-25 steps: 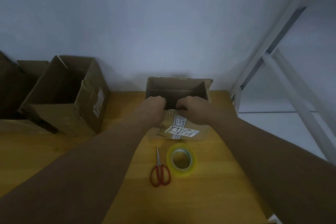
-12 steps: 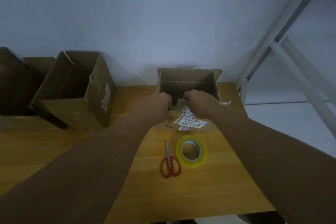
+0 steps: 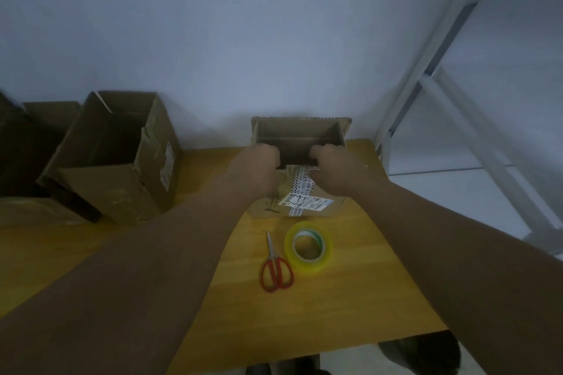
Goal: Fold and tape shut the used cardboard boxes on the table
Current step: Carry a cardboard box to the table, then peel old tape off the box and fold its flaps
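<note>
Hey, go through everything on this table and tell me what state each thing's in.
Small brown cardboard box: upright, top open.
Large brown cardboard box: open, flaps up.
Yellow-green roll of tape: lying flat, untouched.
Red-handled metal scissors: closed, lying flat.
Left hand: curled over small box's near edge.
Right hand: curled over the same edge.

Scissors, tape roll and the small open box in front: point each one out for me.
scissors (image 3: 275, 263), head view, where the red handles meet the blades.
tape roll (image 3: 307, 268), head view, near side of the yellow ring.
small box (image 3: 300, 201), head view, white label on its front wall.
</note>
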